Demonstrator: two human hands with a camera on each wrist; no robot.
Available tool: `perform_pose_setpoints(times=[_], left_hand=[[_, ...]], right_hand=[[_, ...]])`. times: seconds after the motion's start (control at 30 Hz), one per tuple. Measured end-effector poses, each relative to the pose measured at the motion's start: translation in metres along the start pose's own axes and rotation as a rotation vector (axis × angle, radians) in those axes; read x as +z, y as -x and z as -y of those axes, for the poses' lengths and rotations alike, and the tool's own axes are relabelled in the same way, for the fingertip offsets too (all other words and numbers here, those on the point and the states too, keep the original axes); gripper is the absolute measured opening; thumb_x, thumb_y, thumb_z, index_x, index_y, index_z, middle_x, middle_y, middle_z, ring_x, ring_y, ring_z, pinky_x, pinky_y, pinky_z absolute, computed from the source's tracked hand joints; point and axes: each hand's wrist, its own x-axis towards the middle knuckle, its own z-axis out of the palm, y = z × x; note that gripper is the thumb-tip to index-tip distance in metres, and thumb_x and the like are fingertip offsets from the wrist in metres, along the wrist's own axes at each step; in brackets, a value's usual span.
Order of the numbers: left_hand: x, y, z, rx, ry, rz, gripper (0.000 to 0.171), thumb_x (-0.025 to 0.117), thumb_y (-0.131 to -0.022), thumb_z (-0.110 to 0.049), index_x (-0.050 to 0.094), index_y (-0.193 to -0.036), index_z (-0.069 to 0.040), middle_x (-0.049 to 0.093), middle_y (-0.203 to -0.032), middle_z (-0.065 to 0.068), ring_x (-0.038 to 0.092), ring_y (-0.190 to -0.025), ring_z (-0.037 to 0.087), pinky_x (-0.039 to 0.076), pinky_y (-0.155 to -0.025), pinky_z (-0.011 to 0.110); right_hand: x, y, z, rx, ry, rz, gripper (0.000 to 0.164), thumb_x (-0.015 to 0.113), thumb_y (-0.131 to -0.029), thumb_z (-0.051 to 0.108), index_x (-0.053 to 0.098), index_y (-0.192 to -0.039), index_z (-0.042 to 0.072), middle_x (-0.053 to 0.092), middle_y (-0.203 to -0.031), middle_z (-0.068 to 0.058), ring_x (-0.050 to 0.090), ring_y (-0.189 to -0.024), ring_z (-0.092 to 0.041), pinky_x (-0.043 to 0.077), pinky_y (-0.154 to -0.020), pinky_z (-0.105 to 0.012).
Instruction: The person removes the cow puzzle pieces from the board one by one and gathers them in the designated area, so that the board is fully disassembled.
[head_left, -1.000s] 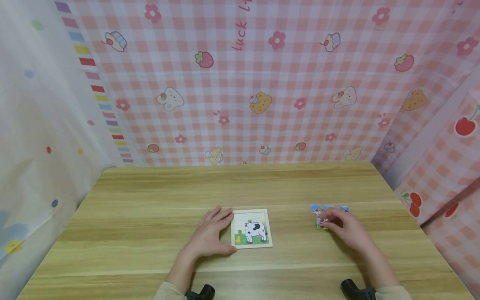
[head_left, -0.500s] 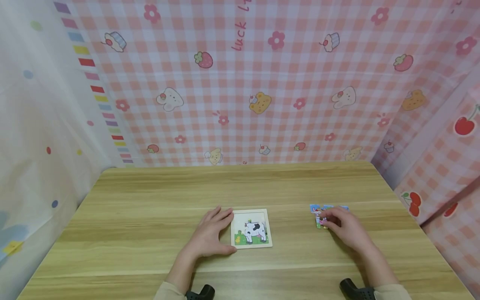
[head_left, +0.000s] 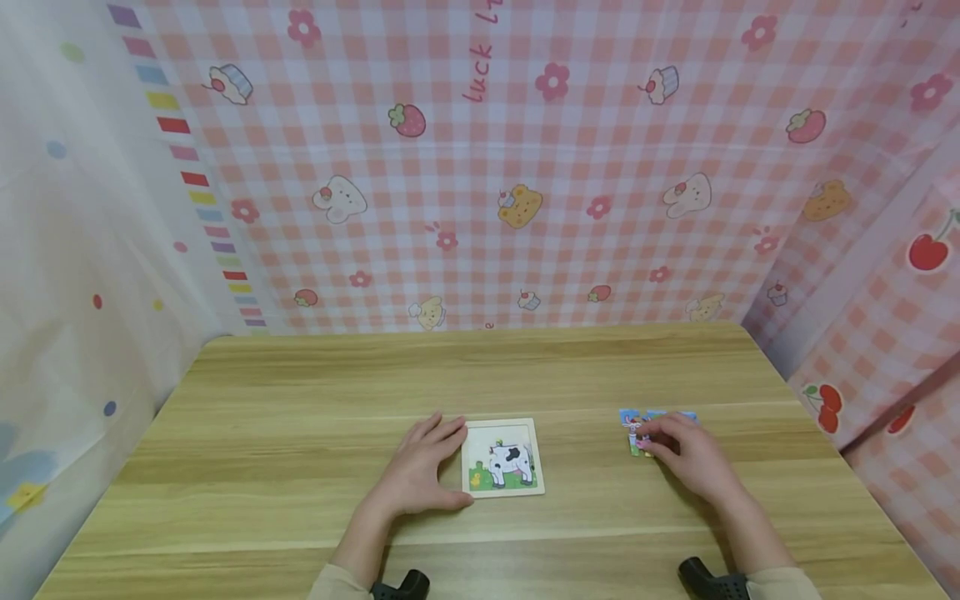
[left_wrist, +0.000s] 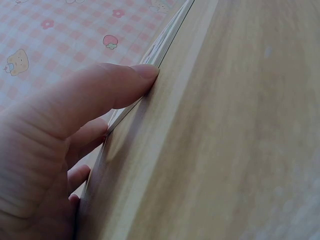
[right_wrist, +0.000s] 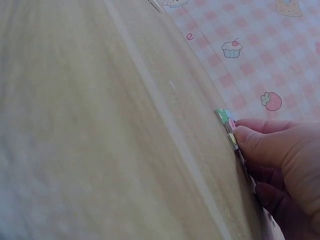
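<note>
A square wooden puzzle board (head_left: 502, 458) with a cow picture lies flat on the table. My left hand (head_left: 423, 467) spans its left side, with the thumb at the near corner and fingertips at the far corner. In the left wrist view the thumb (left_wrist: 115, 85) touches the board's near edge. To the right, my right hand (head_left: 693, 454) pinches a small puzzle piece (head_left: 640, 447) between thumb and index finger. That piece (right_wrist: 231, 125) shows green and pink in the right wrist view. Blue-topped puzzle pieces (head_left: 630, 415) lie beyond and partly under the fingers, so some are hidden.
The wood-grain table (head_left: 300, 392) extends around both hands. Behind it hangs a pink checked cloth (head_left: 450, 150), with a white cloth (head_left: 90, 250) at the left. Black wrist devices (head_left: 405, 585) sit at both sleeves.
The right hand has shifted slightly left, bringing the pinched puzzle piece close against the blue-topped pieces beyond it. The left hand and the puzzle board look unmoved.
</note>
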Motion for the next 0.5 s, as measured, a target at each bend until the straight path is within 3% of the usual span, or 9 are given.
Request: perform_pose_setpoints(times=[0.5], left_hand=[[0.0002,0.0003,-0.0001,0.007,0.015,0.001,0.096,0.085,-0.068,-0.043,0.047,-0.146,-0.003,0.038,-0.156,0.005,0.02,-0.147,0.037,0.012,-0.117,0.056]], right_hand=[[0.0007,0.0004,-0.0004,-0.012,0.012,0.005,0.022,0.08,-0.079,0.002,0.075,-0.096,0.015,0.064,-0.095,0.006,0.056,-0.083,-0.009,0.05,-0.071,-0.032]])
